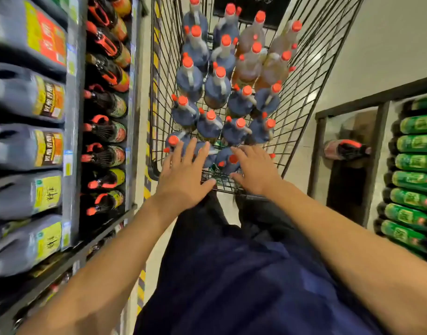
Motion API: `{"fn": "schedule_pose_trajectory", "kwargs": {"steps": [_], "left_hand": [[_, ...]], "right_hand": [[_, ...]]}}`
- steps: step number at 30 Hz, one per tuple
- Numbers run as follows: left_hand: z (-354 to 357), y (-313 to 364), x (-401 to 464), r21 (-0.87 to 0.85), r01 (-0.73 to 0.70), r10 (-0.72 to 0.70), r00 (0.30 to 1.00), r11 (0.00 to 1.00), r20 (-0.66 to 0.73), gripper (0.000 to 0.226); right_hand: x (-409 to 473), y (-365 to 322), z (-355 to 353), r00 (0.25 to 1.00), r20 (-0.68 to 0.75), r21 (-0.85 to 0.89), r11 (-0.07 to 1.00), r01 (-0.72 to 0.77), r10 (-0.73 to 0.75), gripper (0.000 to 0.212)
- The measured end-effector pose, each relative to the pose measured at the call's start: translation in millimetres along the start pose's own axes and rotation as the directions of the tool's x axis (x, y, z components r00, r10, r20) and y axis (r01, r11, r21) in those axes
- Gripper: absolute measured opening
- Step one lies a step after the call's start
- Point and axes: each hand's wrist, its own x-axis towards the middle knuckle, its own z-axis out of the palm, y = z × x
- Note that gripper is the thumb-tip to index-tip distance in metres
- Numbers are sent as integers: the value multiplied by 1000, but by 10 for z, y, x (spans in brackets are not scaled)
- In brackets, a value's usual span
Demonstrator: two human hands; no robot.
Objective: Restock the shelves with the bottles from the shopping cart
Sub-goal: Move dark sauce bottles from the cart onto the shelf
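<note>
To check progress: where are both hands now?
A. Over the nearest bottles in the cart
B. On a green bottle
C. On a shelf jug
A: the left hand and right hand spread over the nearest bottles in the cart.

Shopping cart point(311, 76) in aisle centre, ahead of person. Bottles point(217, 88) upright inside cart, packed in rows from near end to far end. Left hand point(183, 180) and right hand point(253, 170) over cart's near end, above nearest bottles. Left shelves point(73, 122) left of cart, jugs point(26, 97) lying in rows. Right shelf point(377, 146) right of cart, stacked bottles point(413, 163) on it.
</note>
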Motion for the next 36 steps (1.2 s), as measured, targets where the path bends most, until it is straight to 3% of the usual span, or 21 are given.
{"fn": "schedule_pose_trajectory", "kwargs": {"steps": [3, 8, 14, 21, 26, 29, 31, 36], "left_hand": [[61, -199, 166, 99, -8, 5, 999, 995, 32, 89], [53, -271, 286, 119, -71, 62, 995, 990, 79, 95], [-1, -176, 359, 81, -64, 57, 994, 995, 92, 98], [92, -178, 283, 26, -69, 69, 997, 997, 19, 108], [-26, -296, 241, -180, -90, 77, 994, 980, -76, 101], [-129, -362, 155, -456, -246, 139, 957, 855, -254, 98], [-234, -377, 124, -518, -324, 181, 934, 792, -308, 98], [-636, -363, 111, -554, -403, 325, 915, 729, -238, 109]], "right_hand": [[112, -69, 116, 1000, 10, -23, 1000, -15, 16, 57], [267, 68, 208, 999, 30, -41, 998, -39, 40, 39], [545, 191, 148, 985, 142, -89, 990, 110, -97, 43], [634, 183, 177, 974, 77, -160, 961, 223, -213, 29], [440, 175, -130, 981, -92, 40, 984, 176, -171, 30], [230, 109, -570, 976, -197, 187, 974, 128, -90, 28], [127, 33, -882, 959, -270, 259, 953, 155, -83, 30], [-7, -256, -1762, 895, -444, 461, 845, 272, -46, 47]]}}
